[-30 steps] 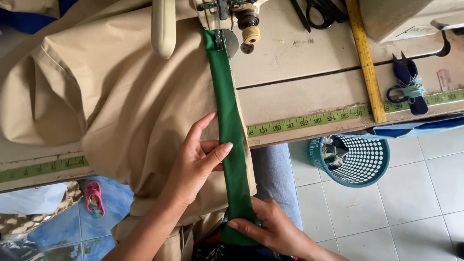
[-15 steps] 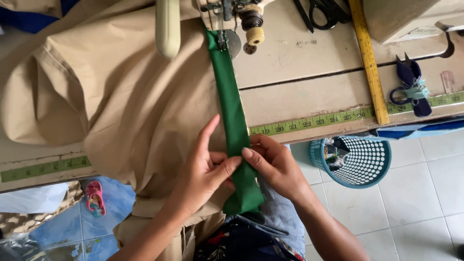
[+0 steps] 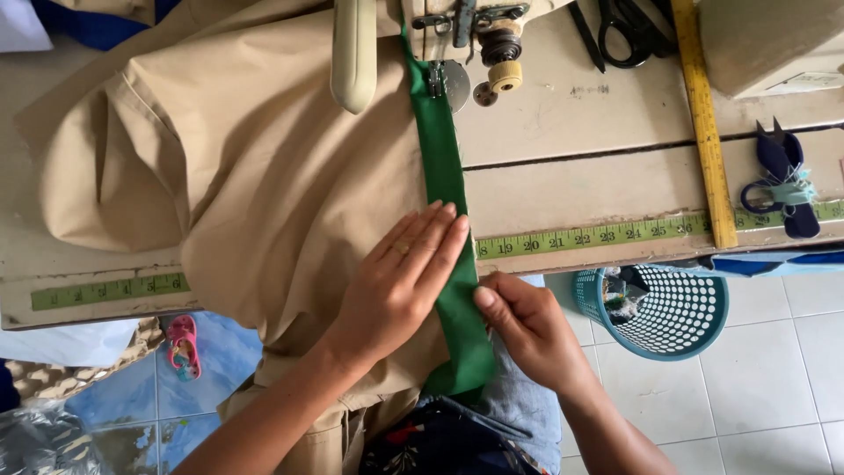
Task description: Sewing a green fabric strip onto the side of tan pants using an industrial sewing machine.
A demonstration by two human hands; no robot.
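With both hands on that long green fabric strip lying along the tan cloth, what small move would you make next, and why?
Probably slide both hands toward the sewing machine, smoothing as they go. The left hand lies flat on the tan cloth with its fingertips at the edge of the green fabric strip, the right hand pinches the strip's other edge, and the strip's far end already sits under the machine's foot.

scissors cut off, green strip's top hidden

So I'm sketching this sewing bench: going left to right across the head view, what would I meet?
Pink sandal → tan fabric → left hand → green strip → right hand → blue basket → yellow ruler → blue-handled snips.
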